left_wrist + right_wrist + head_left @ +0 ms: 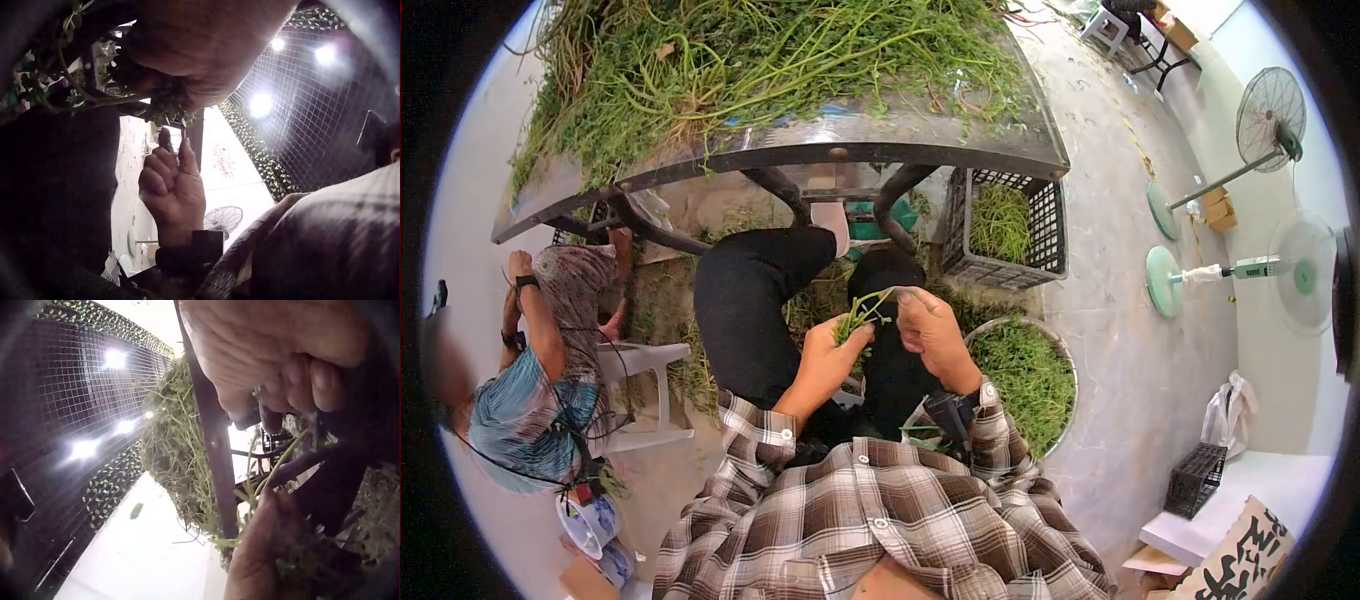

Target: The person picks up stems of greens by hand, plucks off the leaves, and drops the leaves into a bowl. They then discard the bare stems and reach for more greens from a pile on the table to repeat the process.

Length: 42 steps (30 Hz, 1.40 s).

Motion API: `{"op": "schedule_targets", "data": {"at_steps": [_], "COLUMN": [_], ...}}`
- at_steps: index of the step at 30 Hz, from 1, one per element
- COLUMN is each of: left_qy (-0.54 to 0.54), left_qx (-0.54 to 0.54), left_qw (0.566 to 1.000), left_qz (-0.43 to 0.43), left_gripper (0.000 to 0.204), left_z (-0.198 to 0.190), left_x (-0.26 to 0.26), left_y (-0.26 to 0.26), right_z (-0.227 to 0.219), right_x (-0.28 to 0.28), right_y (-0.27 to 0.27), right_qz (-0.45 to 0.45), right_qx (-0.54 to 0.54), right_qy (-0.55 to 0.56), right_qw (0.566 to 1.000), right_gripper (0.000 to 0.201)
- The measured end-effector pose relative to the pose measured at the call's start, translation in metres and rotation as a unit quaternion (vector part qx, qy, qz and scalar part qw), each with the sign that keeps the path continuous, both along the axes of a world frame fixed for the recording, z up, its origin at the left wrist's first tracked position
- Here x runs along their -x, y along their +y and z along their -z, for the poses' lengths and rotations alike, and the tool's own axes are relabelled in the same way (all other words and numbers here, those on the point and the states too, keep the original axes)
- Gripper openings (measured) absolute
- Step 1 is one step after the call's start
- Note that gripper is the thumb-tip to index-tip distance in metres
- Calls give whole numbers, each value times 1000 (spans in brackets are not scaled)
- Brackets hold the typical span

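Just above the lap, my left hand [828,362] grips a small bunch of leafy green stems [858,314]. The cut-looking ends fan up and to the right, toward my right hand [932,335]. That hand pinches at the tip of one stem between thumb and forefinger, its other fingers curled in. In the right wrist view, a pale green stem [289,453] rises from the left thumb [265,506] toward the right fingers. Leaves of the bunch [165,106] hang below the left hand in the left wrist view.
A table [830,155] heaped with greens [800,60] stands in front. A black crate [1010,255] and a round basket [1025,390], both holding greens, are at my right. Another person [530,400] sits at left near a white stool [650,390]. Fans [1270,125] stand far right.
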<state>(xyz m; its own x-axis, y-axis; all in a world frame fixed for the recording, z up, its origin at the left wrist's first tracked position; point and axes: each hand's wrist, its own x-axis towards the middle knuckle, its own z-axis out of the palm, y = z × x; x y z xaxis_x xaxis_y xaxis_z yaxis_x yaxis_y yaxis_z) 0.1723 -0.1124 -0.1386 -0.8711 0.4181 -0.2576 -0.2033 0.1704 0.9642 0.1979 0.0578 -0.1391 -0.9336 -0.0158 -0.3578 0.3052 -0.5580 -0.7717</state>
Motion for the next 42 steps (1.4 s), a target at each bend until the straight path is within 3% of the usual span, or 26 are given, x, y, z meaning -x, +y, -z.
{"op": "schedule_targets", "data": {"at_steps": [8, 22, 42], "left_qy": [16, 6, 8], "left_qx": [-6, -27, -12], "left_qw": [1000, 1000, 1000], "left_qz": [2, -5, 6], "left_gripper": [15, 15, 17], "left_z": [-1, 15, 16], "left_x": [-2, -4, -9], "left_y": [4, 4, 5], "right_z": [-6, 13, 30], "right_x": [-2, -10, -17], "right_y": [-8, -8, -7], "right_qz": [-52, 22, 28], "right_qx": [-6, -7, 8], "right_qy": [21, -24, -49], "right_qw": [998, 999, 998], "right_gripper": [23, 20, 20]}}
